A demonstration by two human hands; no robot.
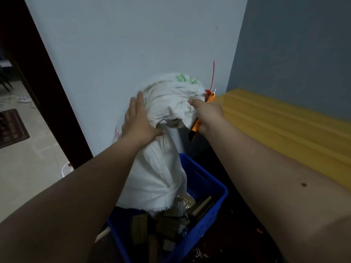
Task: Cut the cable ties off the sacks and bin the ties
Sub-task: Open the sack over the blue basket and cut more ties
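Two bare hands work on one white woven sack (pixel 159 168) standing partly inside a blue plastic crate (pixel 209 188); the left hand (pixel 139 121), fingers straight, presses flat against the sack's side, apparently to steady it; the right hand (pixel 208 112) has its fingers curled round an orange-handled cutter (pixel 204 114), whose tip sits at the bunched neck; there the red plastic cable tie (pixel 212 78) is fastened, its tail sticking upward; it looks uncut; a yellow bench top (pixel 284 118) lies just right.
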